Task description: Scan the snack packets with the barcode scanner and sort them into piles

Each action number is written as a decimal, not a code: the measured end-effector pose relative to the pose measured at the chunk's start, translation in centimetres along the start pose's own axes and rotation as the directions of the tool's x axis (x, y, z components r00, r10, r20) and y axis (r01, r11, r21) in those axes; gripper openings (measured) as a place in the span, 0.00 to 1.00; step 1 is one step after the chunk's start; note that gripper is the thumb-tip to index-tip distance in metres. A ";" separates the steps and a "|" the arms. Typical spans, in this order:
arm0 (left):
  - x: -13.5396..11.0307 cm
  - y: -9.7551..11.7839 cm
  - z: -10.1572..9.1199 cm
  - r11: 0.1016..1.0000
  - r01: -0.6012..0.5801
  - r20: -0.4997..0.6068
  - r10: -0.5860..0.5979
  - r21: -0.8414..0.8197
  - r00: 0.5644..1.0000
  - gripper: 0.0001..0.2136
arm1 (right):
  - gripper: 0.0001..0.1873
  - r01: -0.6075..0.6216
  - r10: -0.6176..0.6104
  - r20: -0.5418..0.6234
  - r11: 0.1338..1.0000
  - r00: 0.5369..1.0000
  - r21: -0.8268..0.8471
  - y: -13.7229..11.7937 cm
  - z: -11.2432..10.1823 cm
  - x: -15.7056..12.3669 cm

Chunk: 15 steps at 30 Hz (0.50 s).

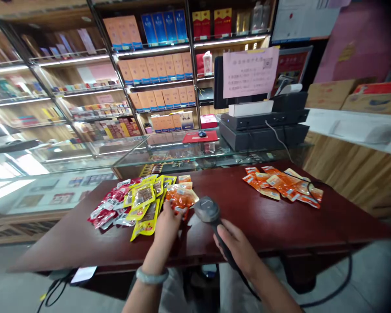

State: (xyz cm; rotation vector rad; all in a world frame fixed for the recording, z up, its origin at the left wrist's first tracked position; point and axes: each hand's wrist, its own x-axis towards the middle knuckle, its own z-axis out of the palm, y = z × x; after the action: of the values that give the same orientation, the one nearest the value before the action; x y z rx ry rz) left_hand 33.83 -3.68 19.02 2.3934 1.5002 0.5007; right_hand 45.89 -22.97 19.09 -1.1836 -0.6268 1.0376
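The near orange packs [181,196] lie just left of the scanner [207,210], on the tabletop [237,208], and the whole relation hangs on that small gap. In view, the scanner's head overlaps the packs' edge; whether the two touch I cannot tell. The scanner's long axis slants: its head points away and leftward, its handle comes back toward the person and to the right. The right hand [236,241] is wrapped around that handle. The left hand [169,219], on the scanner's left, is the nearer one to the packs: its fingertips are on their near side, but whether they pinch one or only rest there does not show. The packs overlap so much under the fingers that no single long axis can be read.

Left of the scanner, past the near orange packs, come the yellow packs [144,195], then the red packs [108,208]. The far orange packs [276,186] lie well apart, to the scanner's right and a little beyond it.
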 end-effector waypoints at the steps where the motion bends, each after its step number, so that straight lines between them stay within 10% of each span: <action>1: 0.3 -0.7 -0.2 0.999 0.002 -0.048 0.000 0.052 0.999 0.31 | 0.23 -0.011 0.011 0.006 1.000 1.000 -0.008 0.0 0.4 0.4; 7: 0.7 -0.2 1.9 0.956 -0.105 -0.081 0.132 0.275 0.988 0.38 | 0.24 0.043 -0.043 -0.005 0.998 0.999 -0.034 -0.3 -0.3 1.0; 11: 0.2 4.7 4.2 0.931 -0.252 -0.005 0.262 0.263 0.965 0.34 | 0.26 0.067 -0.066 -0.117 0.998 0.991 0.002 -0.7 -3.0 0.2; 15: 0.0 11.8 6.9 0.846 -0.518 0.136 0.502 0.127 0.854 0.32 | 0.27 0.069 -0.058 -0.291 0.997 0.955 0.027 -1.3 -6.5 -1.4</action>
State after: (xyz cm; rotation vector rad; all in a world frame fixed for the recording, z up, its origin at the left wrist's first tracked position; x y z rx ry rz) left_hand 46.35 -9.00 17.59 2.9039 0.8702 0.3680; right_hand 51.18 -27.08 18.51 -1.2458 -0.4100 0.7976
